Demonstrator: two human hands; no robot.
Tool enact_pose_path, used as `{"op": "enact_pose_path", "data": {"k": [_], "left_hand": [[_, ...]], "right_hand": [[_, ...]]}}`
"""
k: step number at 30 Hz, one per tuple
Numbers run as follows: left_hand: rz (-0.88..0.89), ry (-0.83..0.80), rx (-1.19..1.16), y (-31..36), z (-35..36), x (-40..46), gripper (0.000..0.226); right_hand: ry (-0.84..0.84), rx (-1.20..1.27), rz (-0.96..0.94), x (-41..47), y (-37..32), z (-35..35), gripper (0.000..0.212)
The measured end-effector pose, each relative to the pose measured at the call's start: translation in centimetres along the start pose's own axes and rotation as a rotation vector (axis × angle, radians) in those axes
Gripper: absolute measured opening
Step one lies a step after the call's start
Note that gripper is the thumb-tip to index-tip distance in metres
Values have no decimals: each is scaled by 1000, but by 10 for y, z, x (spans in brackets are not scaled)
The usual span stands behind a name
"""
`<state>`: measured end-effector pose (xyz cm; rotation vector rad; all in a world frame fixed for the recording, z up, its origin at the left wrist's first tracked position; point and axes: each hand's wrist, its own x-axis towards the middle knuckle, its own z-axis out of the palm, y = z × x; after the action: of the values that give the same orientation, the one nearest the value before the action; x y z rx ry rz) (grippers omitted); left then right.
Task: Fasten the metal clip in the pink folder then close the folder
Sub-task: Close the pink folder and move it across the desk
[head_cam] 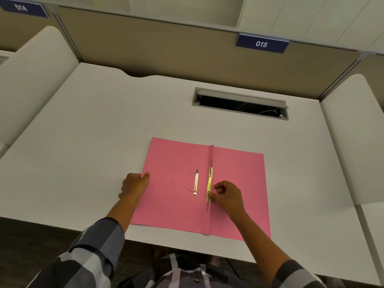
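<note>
The pink folder (170, 196) lies open flat on the white desk (99, 129), near its front edge. Along the spine sits a gold metal clip bar (209, 181). A second, thinner gold clip strip (196, 182) lies loose on the left flap, a little left of the bar. My right hand (227, 197) has its fingers curled, with thumb and fingertips pinching the near end of the clip bar. My left hand (134, 183) grips the left edge of the left flap, thumb on top.
A rectangular cable slot (241, 103) with its lid ajar is cut into the desk behind the folder. Padded side dividers (353, 129) and a back panel with a "015" label (261, 44) enclose the desk. My checked shirt shows below the desk's front edge.
</note>
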<state>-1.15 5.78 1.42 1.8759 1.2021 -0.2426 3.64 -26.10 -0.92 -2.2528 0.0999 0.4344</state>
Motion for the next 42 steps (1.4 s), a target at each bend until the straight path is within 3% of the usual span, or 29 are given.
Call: {"op": "enact_pose_path", "data": {"k": [6, 12, 18, 23, 33, 38, 42], "left_hand": [[141, 4, -159, 21, -29, -20, 39], [332, -284, -275, 71, -52, -86, 14], [448, -419, -288, 105, -25, -143, 18], [526, -509, -223, 118, 14, -170, 34], [403, -530, -118, 96, 64, -161, 25], [291, -464, -50, 78, 83, -147, 38], [195, -413, -47, 61, 96, -134, 45]], "right_hand": [[-13, 29, 23, 1, 0, 0, 33], [-26, 153, 34, -3, 4, -6, 23], [-13, 375, 152, -18, 19, -38, 7], [-24, 562, 181, -33, 30, -73, 16], [-143, 921, 187, -39, 63, -140, 64], [-139, 922, 236, -41, 84, -157, 70], [-25, 694, 290, -45, 97, -160, 58]]}}
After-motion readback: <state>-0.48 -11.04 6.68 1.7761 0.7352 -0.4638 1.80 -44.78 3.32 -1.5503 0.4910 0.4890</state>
